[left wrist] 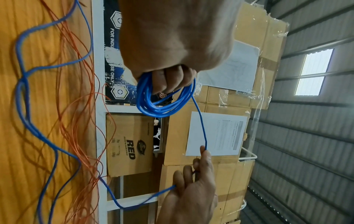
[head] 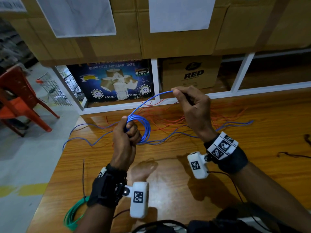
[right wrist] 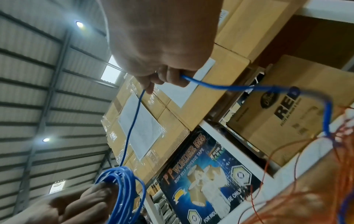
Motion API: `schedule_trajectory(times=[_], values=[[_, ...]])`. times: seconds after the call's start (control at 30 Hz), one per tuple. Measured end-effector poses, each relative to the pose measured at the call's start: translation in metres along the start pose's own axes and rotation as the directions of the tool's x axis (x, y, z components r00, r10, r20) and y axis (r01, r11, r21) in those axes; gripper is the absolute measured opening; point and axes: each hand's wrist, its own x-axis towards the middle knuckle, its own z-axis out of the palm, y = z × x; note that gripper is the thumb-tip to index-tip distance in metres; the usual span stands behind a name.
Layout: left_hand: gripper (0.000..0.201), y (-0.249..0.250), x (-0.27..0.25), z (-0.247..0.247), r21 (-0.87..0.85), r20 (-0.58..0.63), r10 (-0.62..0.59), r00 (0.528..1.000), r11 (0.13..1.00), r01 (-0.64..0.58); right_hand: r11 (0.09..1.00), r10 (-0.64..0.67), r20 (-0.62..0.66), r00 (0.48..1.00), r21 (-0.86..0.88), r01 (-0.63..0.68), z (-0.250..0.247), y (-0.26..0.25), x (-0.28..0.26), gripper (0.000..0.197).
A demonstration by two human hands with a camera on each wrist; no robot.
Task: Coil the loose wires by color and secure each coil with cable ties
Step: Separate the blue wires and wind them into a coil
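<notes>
Now: the person is winding the blue wire (head: 152, 98) into a ring.
Left hand: the left hand (head: 126, 134) is closed around the blue coil (head: 143, 127) and holds it up above the table (head: 252, 148).
Right hand: the right hand (head: 191, 105) is closed on the blue wire, pinching it a little way from the coil, up in the air.
Loose part: the rest of the blue wire lies in wavy lines on the table, mixed with the orange wires (head: 168, 118).
How to do it well: I think the right hand should bring each new loop to the left hand at the same size as the others. The left hand should open only a little to take it, so the ring does not spring apart.
Watch out: the blue wire crosses the orange wires, so a hard pull could drag them along. Pulling slowly looks safer.
Green coil: a green coil (head: 72, 216) lies at the near left edge of the table; I cannot tell if it is tied.
Boxes: a blue tape box (head: 111, 81) and a brown box (head: 190, 73) marked RED sit on the shelf (head: 155, 76) behind the table. They look shut, so I cannot see inside.
</notes>
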Motion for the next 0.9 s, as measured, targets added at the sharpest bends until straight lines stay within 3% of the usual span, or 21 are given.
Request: schedule_trajectory(times=[0.13,0.23,0.27,0.4,0.5,0.63,0.77,0.8,0.9], values=[[0.048,0.014,0.004,-0.001,-0.034,-0.018,0.045,0.999,0.998,-0.046,0.993,-0.015,0.022,1.0,-0.114,0.018,-0.01,0.003,0.005,0.012],[0.047,0.02,0.003,0.0,-0.059,-0.009,0.066,0.998,0.996,-0.066,0.968,0.117,0.084,0.99,-0.234,-0.095,-0.017,0.014,0.002,0.049],[0.047,0.02,0.003,0.001,-0.066,-0.001,0.064,0.998,0.996,-0.064,0.965,0.163,0.135,0.977,-0.227,-0.13,-0.02,0.016,0.001,0.052],[0.043,0.014,0.005,0.0,-0.077,-0.004,0.044,0.999,0.996,-0.044,0.969,0.245,0.305,0.92,-0.06,-0.238,-0.029,0.022,-0.013,0.012],[0.041,0.01,0.009,-0.006,-0.075,-0.002,0.056,0.998,0.996,-0.056,0.952,0.301,0.333,0.894,-0.058,-0.3,-0.037,0.035,-0.035,0.019],[0.041,0.009,0.015,-0.011,-0.081,-0.029,0.07,0.997,0.994,-0.072,0.946,0.292,0.356,0.888,-0.244,-0.213,-0.051,0.053,-0.063,0.019],[0.041,0.009,0.019,-0.022,-0.069,-0.093,0.078,0.993,0.994,-0.085,0.949,0.142,0.43,0.892,-0.314,0.001,-0.06,0.057,-0.082,0.009],[0.041,0.007,0.019,-0.024,-0.066,-0.097,0.078,0.992,0.994,-0.084,0.945,0.118,0.474,0.873,-0.323,0.047,-0.06,0.057,-0.084,0.007],[0.04,-0.002,0.018,-0.025,-0.078,-0.08,0.062,0.995,0.995,-0.068,0.888,0.06,0.647,0.76,-0.382,0.255,-0.056,0.05,-0.094,0.029]])
